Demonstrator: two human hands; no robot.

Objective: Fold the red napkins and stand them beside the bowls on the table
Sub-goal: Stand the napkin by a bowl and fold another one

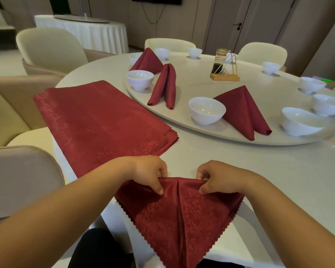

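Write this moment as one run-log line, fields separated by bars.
step: folding | left hand, right hand: pinch red cloth napkin | standing: three folded red napkins beside white bowls | waiting: flat red napkin stack

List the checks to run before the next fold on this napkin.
1. The left hand pinches the napkin at its top edge: ok.
2. The right hand pinches the same edge: ok.
3. Centre crease runs straight: ok.
4. Napkin fully on the table: not ok, its tip overhangs the near edge.
5. Layers underneath aligned: cannot tell.
6. A bowl without a napkin is available: ok.
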